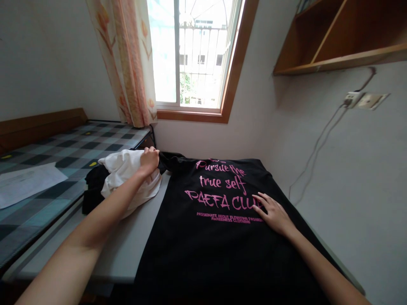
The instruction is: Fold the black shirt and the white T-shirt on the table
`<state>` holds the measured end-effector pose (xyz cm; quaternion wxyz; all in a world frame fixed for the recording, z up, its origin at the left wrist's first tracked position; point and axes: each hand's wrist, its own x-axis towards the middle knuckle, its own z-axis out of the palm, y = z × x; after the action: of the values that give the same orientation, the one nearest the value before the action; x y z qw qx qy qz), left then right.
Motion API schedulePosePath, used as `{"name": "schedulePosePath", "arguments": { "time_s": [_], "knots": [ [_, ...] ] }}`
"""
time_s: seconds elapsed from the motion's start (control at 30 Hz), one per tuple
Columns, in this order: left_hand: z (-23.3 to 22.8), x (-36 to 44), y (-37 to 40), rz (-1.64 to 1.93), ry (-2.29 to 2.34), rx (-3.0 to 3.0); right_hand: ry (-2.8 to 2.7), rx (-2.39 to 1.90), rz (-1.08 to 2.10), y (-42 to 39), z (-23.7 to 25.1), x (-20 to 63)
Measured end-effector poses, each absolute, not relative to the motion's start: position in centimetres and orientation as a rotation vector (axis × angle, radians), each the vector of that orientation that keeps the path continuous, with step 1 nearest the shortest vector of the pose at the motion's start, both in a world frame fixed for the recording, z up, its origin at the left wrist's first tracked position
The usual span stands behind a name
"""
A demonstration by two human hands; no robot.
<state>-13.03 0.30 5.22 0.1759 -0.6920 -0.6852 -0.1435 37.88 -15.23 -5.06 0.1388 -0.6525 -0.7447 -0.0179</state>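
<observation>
A black T-shirt (203,245) with pink lettering lies spread over the table, its lower part running off the near edge. My left hand (150,159) is closed on the shirt's far left part, near the sleeve, where the cloth is pulled up and bunched. On the right side of the print, my right hand (271,214) lies flat with its fingers apart, covering the ends of some words. Behind my left forearm sits a crumpled white cloth (122,165), with a black cloth (92,195) beside it.
To the left is a bed with a checked cover (104,137), and paper sheets (28,182) lie on it. The pale table (124,254) touches the right wall. A cable (318,144) hangs from a socket (352,100) below a wooden shelf (321,63). A curtain (127,63) hangs beside the window.
</observation>
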Motion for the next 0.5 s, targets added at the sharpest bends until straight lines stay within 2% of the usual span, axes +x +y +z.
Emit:
{"name": "schedulePosePath", "arguments": {
  "time_s": [0.23,0.33,0.5],
  "knots": [
    [9.6,-15.0,3.5,-0.069,-1.935,-1.871,-2.152,-1.882,-0.06,-15.4,-4.9,37.7],
    [8.8,-13.9,3.6,-0.015,-1.848,-2.014,-2.155,-1.878,-0.062,-15.3,-5.0,37.7],
    [4.5,-8.6,1.3,-0.216,-1.463,-2.584,-2.166,-1.878,-0.052,-15.2,-5.1,37.9]
  ]
}}
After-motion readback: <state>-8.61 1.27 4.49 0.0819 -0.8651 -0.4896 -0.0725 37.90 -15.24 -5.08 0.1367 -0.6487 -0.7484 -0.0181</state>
